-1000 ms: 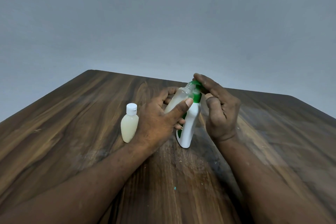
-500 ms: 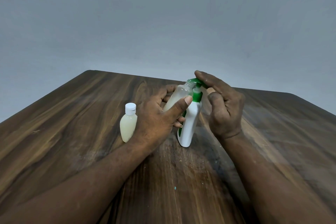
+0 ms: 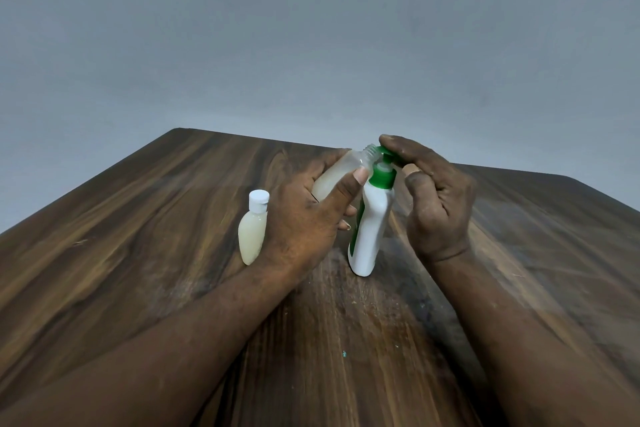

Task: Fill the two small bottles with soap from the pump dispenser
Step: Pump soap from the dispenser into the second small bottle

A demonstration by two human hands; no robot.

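A white pump dispenser [image 3: 369, 229] with a green collar and pump head stands upright at the table's middle. My left hand [image 3: 304, 218] grips an uncapped small clear bottle [image 3: 341, 173], tilted so its threaded mouth lies at the green nozzle; pale soap fills its lower part. My right hand [image 3: 433, 194] is beside the dispenser, its index finger resting on top of the pump head, the other fingers curled. A second small bottle [image 3: 254, 229], filled with pale soap and closed with a white cap, stands upright left of my left hand.
The dark wooden table [image 3: 138, 270] has its far edge close behind the bottles and slanting edges on both sides. A grey wall fills the background. A tiny teal speck [image 3: 344, 353] lies near me.
The pump head has risen and my right index finger has lifted with it. The open bottle's mouth has followed it upward; the capped bottle has not moved.
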